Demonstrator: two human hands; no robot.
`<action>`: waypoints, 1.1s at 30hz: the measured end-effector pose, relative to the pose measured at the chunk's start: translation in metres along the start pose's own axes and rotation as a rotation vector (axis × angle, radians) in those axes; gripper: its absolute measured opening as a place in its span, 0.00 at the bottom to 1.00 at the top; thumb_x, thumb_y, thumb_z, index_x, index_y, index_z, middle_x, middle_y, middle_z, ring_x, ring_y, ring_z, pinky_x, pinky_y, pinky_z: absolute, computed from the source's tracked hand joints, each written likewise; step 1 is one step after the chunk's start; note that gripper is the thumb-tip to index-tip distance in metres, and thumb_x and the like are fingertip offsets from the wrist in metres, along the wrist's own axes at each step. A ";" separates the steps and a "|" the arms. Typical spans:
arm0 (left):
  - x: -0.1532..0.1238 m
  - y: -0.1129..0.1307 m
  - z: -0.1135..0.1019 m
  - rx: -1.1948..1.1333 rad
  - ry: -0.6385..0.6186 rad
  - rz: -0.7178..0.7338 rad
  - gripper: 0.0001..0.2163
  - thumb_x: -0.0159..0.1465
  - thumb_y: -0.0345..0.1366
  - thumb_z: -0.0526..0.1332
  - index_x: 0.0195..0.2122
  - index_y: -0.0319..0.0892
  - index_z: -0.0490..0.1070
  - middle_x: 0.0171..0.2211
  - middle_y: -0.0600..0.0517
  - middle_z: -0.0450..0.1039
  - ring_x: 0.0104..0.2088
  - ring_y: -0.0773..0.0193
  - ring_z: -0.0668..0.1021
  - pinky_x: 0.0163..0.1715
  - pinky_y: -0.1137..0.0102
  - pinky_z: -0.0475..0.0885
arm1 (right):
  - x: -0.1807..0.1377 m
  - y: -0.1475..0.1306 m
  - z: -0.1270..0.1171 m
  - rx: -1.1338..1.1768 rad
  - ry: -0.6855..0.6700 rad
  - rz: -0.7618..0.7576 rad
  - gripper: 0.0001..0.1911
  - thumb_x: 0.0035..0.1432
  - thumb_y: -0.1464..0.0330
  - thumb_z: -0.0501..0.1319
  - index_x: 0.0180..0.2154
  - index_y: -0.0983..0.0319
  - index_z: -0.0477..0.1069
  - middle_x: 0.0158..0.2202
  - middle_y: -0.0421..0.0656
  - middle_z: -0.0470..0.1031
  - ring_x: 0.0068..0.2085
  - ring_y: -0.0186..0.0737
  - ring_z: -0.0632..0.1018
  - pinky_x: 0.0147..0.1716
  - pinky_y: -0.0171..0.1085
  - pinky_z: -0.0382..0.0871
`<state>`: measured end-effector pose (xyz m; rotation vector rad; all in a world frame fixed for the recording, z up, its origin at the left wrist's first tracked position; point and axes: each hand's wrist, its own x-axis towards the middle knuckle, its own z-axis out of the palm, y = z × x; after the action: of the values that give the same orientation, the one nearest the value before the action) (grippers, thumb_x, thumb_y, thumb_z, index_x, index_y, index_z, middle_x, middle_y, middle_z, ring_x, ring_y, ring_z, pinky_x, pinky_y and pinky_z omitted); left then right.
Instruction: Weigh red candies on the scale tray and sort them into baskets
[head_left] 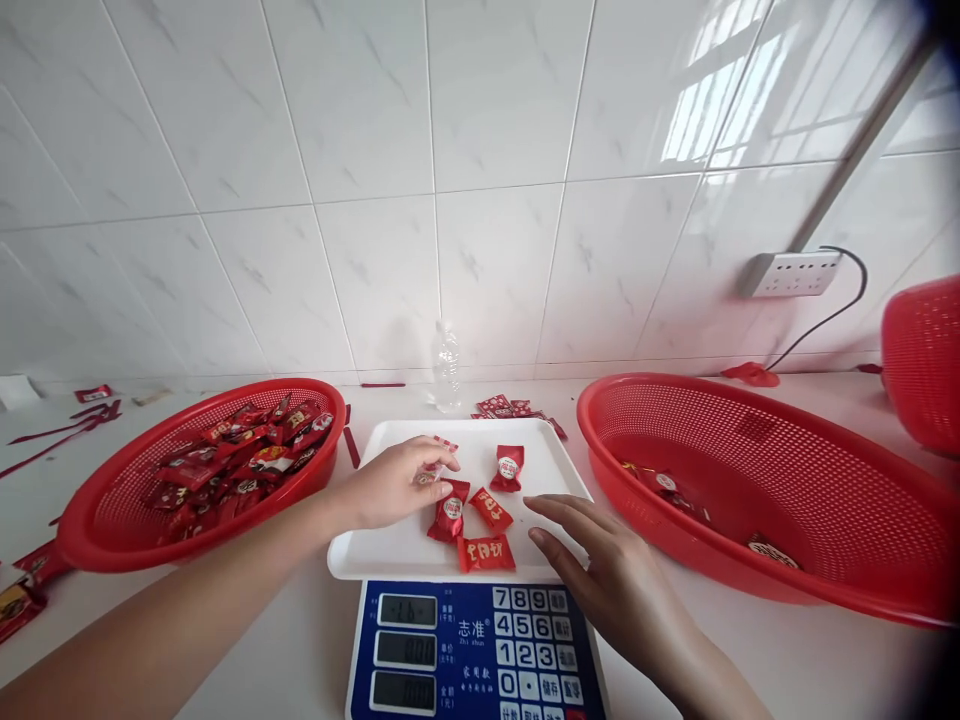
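Note:
My left hand [397, 482] is over the left side of the white scale tray [397, 555], its thumb and fingers apart. A partly hidden red-and-white wrapped packet [445, 443] shows behind and between those fingers; I see no firm grip on it. Close below the fingertips lies a red wrapped candy [450, 512]. Two smaller red packets, one tilted [492, 510] and one flat [486, 554], lie in the tray's middle, and another red candy [509, 468] lies farther back. At the tray's right edge, my right hand [600, 550] is open, fingers stretched toward the packets, holding nothing.
A blue scale panel [480, 650] with keys and displays faces me. On the left stands a red basket [97, 500] full of wrapped candies; a larger red basket [847, 500] on the right holds a few. Behind the tray are a clear bottle [447, 370] and red wrappers [499, 406].

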<state>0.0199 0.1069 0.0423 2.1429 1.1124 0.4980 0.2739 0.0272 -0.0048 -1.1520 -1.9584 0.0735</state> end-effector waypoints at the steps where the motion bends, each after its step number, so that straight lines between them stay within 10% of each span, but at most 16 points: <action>1: -0.001 0.000 0.002 0.036 -0.011 0.012 0.12 0.63 0.34 0.60 0.48 0.44 0.73 0.54 0.44 0.70 0.54 0.53 0.75 0.55 0.56 0.70 | 0.000 0.000 0.000 -0.007 0.003 -0.015 0.14 0.68 0.65 0.54 0.46 0.61 0.77 0.42 0.49 0.82 0.41 0.46 0.83 0.38 0.43 0.82; 8: -0.001 0.007 0.009 0.163 0.008 0.076 0.28 0.60 0.19 0.52 0.59 0.49 0.66 0.66 0.49 0.60 0.67 0.58 0.62 0.66 0.57 0.58 | 0.002 -0.004 -0.002 0.041 -0.113 -0.109 0.12 0.65 0.69 0.57 0.47 0.60 0.76 0.45 0.49 0.81 0.46 0.48 0.82 0.42 0.47 0.81; 15: 0.004 0.013 0.004 0.253 0.136 0.090 0.23 0.60 0.20 0.52 0.53 0.46 0.70 0.56 0.48 0.73 0.58 0.55 0.72 0.61 0.56 0.66 | 0.003 -0.002 -0.002 0.043 -0.057 -0.088 0.13 0.65 0.69 0.56 0.47 0.60 0.76 0.44 0.49 0.82 0.44 0.48 0.82 0.40 0.47 0.82; 27: 0.069 0.033 0.040 0.276 -0.251 0.297 0.23 0.53 0.13 0.54 0.43 0.42 0.76 0.49 0.46 0.76 0.53 0.53 0.75 0.51 0.58 0.71 | 0.003 0.002 -0.002 0.021 0.028 -0.042 0.12 0.67 0.67 0.54 0.45 0.60 0.76 0.41 0.49 0.82 0.41 0.46 0.83 0.38 0.44 0.81; 33: 0.081 0.030 0.039 0.043 -0.185 0.206 0.07 0.61 0.22 0.59 0.35 0.41 0.71 0.39 0.48 0.77 0.45 0.55 0.77 0.51 0.51 0.69 | 0.002 0.004 -0.003 0.005 0.034 0.024 0.13 0.68 0.64 0.54 0.46 0.59 0.76 0.42 0.48 0.82 0.43 0.47 0.83 0.38 0.43 0.81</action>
<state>0.1063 0.1460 0.0385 2.3017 0.8119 0.3608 0.2785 0.0297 -0.0031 -1.1662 -1.9141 0.0712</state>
